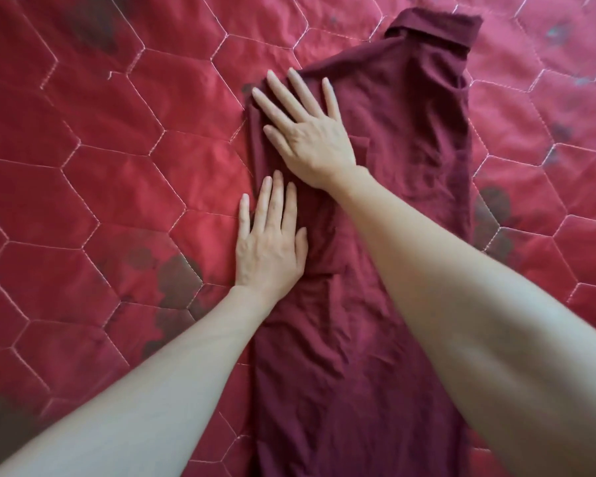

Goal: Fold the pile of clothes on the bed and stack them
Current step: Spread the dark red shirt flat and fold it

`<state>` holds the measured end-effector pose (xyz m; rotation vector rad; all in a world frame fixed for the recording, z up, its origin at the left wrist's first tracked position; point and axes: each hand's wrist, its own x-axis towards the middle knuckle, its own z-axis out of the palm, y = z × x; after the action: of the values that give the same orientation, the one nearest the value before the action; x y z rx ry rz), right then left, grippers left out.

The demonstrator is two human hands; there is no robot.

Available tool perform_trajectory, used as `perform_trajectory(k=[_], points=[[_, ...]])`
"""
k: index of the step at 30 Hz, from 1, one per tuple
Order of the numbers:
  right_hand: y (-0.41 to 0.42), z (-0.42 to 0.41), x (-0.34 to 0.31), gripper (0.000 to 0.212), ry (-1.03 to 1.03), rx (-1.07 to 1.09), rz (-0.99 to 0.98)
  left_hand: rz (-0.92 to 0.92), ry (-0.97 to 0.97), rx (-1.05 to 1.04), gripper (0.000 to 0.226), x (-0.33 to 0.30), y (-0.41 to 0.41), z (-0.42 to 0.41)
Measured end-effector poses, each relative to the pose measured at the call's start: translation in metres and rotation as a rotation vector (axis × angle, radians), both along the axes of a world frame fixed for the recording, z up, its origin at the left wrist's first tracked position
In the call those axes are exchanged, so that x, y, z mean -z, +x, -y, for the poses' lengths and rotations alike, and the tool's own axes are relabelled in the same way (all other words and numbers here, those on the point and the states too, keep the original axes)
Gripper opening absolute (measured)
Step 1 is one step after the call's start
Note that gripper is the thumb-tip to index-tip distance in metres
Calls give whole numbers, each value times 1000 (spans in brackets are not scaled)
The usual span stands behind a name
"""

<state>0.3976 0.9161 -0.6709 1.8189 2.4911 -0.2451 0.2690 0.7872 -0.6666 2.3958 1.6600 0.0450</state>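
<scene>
A: Forearms fill the bottom of the view, both reaching fwd over a maroon shirt (375, 208) that lies lengthwise on the red quilted bedspread (100, 166), collar at the far end.

B: Hands?

A: Both flat, fingers straight, nothing gripped. Left hand (270, 242) lies across the shirt's left edge approx. halfway up, pinky side on the quilt, thumb side on the cloth. Right hand (307, 132) crosses over above it, further up, palm down on the folded-in left part near the shoulder, fingers angled up-left.

B: So smoothing, not lifting.

A: Looks so, imo. Left side seems already turned in; the hands press that fold down.

B: What could go wrong?

A: Couple of things. Cloth is thin and creased all over, esp. the lower half. If the hands slide sideways instead of pressing, the fold edge could drag and bunch, and the crease goes crooked. Also the quilt looks slick, so the whole shirt may shift w/ a hard push.

B: Right side?

A: Right edge runs fairly straight; can't tell if that side is folded in too. The right forearm hides part of the lower middle.

B: Where's the shirt vs. the hands, then?

A: Under both palms. Most of it lies right of and below the hands; collar well beyond the right fingertips. No other clothes or stack in view.
</scene>
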Motion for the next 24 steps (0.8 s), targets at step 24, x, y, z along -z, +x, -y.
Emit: perform_trajectory(k=[24], points=[[54, 310, -12, 54, -22, 425, -2, -30, 25, 146, 60, -15, -4, 77]])
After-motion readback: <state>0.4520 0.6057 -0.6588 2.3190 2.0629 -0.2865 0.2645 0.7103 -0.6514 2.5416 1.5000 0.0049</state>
